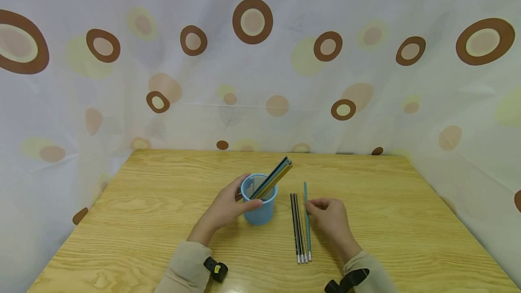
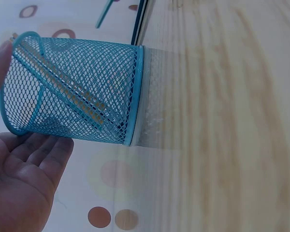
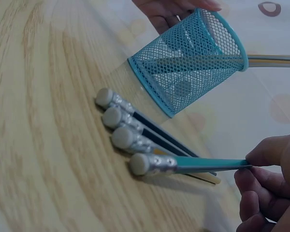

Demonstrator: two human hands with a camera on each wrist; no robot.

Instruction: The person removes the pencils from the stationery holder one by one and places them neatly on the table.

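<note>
A blue mesh pencil cup (image 1: 260,214) stands on the table with several pencils (image 1: 276,179) leaning out to the right. My left hand (image 1: 228,207) holds the cup near its rim, thumb on the near side and fingers round the far left. Between thumb and forefinger my right hand (image 1: 331,220) pinches a teal pencil (image 3: 198,164), its far end raised toward the fingers in the right wrist view. Left of it, several dark and yellow pencils (image 1: 299,229) lie side by side, their eraser ends toward me. Through the mesh, the pencils inside (image 2: 67,82) slant across the cup.
The wood-grain table (image 1: 163,193) reaches back to a pale curtain (image 1: 260,71) printed with brown rings and dots, which also hangs along both sides. A black strap with a small camera is on each wrist, over beige sleeves (image 1: 185,268).
</note>
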